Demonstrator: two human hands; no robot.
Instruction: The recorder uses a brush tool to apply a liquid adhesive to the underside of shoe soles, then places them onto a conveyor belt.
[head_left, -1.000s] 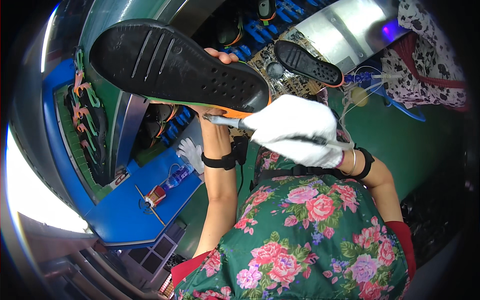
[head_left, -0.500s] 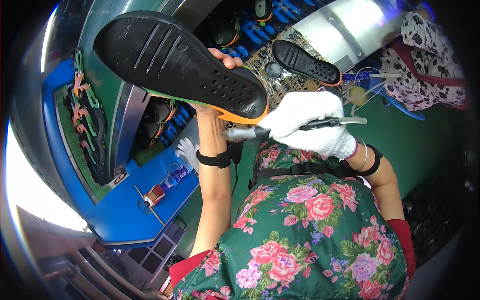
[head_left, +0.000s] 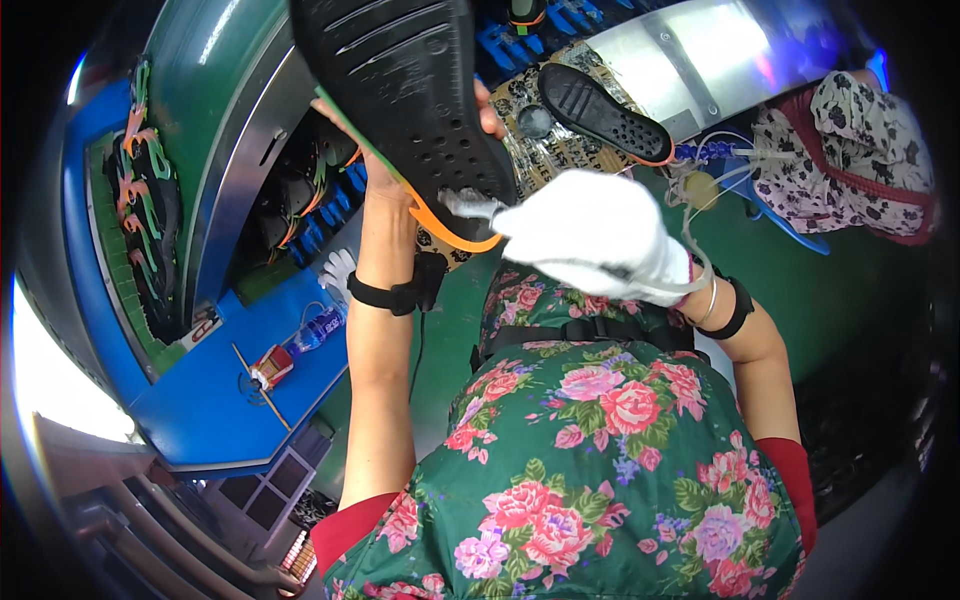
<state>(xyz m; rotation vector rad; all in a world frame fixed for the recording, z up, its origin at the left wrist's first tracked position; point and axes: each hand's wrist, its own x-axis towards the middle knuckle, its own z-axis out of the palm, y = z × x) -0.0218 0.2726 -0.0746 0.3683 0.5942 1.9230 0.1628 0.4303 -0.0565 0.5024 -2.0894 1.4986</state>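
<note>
My left hand point(head_left: 480, 110) holds up a black shoe sole point(head_left: 410, 100) with an orange and green rim, tread side toward me; only its fingertips show past the sole's edge. My right hand point(head_left: 595, 235), in a white glove, grips a small metal tool point(head_left: 470, 205) whose tip touches the sole's lower edge. A black band sits on each wrist. A second black sole point(head_left: 600, 112) with an orange edge lies on a patterned mat ahead.
A green and steel machine point(head_left: 235, 140) with blue trays of shoes stands at the left. A blue shelf point(head_left: 235, 385) carries a water bottle, a small red box and a stick. Another person in a spotted garment point(head_left: 850, 150) is at the right.
The sole has been lifted and turned more upright, closer to the camera. My gloved right hand has shifted so the tool's tip now meets the sole's lower edge.
</note>
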